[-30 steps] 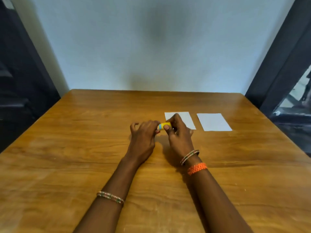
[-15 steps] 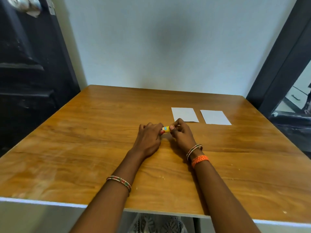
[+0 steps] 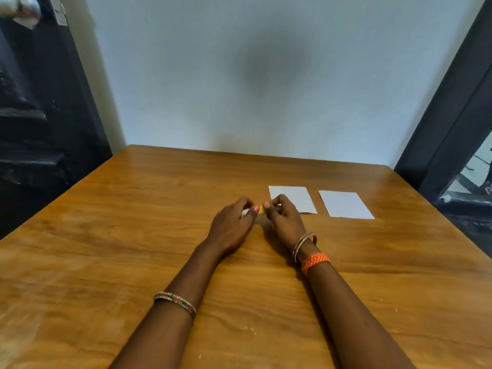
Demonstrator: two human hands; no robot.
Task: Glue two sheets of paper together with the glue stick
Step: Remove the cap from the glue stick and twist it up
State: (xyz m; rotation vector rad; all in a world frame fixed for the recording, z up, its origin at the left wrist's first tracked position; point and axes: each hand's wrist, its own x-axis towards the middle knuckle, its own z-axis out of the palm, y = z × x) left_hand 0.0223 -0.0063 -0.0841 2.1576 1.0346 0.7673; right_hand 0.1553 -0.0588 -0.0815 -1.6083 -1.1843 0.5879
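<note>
Head view. A dark panelled door (image 3: pixel 40 115) stands at far left, beside a pale blue-grey wall (image 3: pixel 239 75). The glossy brown wooden table (image 3: pixel 106 249) fills the lower field. On the left forearm sits a beaded multicoloured bangle (image 3: pixel 175 302). The left hand (image 3: pixel 231 225) rests knuckles-up on the table, fingers curled inward, thumb and fingertips closed on something pale; its identity cannot be told. Just right of it, between the two hands, a sliver of the small yellow glue stick (image 3: pixel 262 209) shows, pinched at the thumb tips of both hands and mostly hidden by them. The right hand (image 3: pixel 285 217) is likewise curled, its thumb and forefinger closed on the stick's right end. The right wrist carries thin metallic bangles (image 3: pixel 303 242) and an orange braided thread band (image 3: pixel 315 262). Beyond the right hand lies a white rectangular paper sheet (image 3: pixel 298 199), its near left corner covered by the fingers; a second white rectangular paper sheet (image 3: pixel 344 205) lies flat just beside it, apart.
</note>
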